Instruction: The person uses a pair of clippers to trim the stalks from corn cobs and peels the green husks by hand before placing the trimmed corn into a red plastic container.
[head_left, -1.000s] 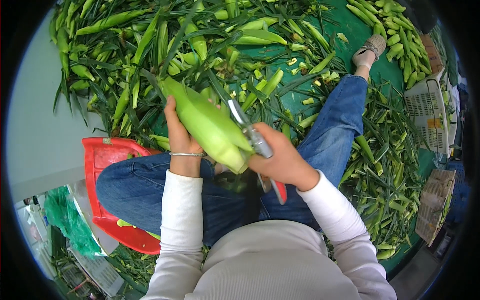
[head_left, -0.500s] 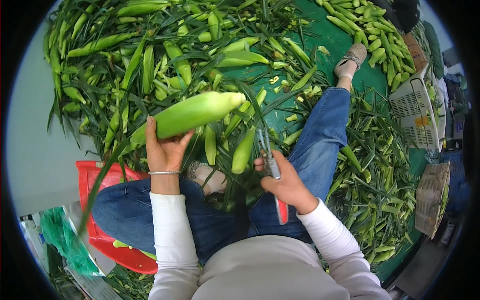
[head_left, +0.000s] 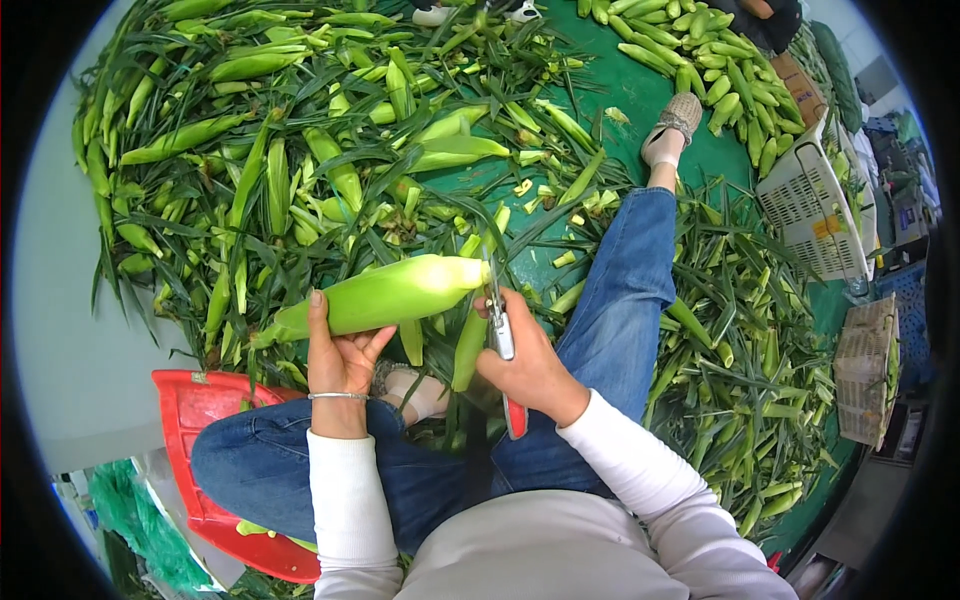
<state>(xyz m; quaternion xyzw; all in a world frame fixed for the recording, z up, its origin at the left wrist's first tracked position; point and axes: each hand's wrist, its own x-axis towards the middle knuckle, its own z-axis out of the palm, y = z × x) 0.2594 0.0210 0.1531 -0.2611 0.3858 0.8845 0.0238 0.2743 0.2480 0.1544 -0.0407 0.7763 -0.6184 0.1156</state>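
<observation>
As left grip [head_left: 343, 362] holds corn [head_left: 400, 292], right [head_left: 532, 372] holds pruners [head_left: 503, 338]

Before us: corn ear [head_left: 390, 297] left of shears [head_left: 503, 338]; corn heap [head_left: 325, 165] beyond, left; corn pile [head_left: 742, 85] farther, right; leaf litter [head_left: 745, 375] right of our right leg [head_left: 630, 280].

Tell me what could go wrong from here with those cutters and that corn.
1. The pruner in the bare right hand is right by the corn ear's pale end; a slip could nick bare skin.
2. The left hand holds the ear well away from that end, so the ear might twist under pressure.
3. Any piece cut off could get lost among the loose leaves.
</observation>
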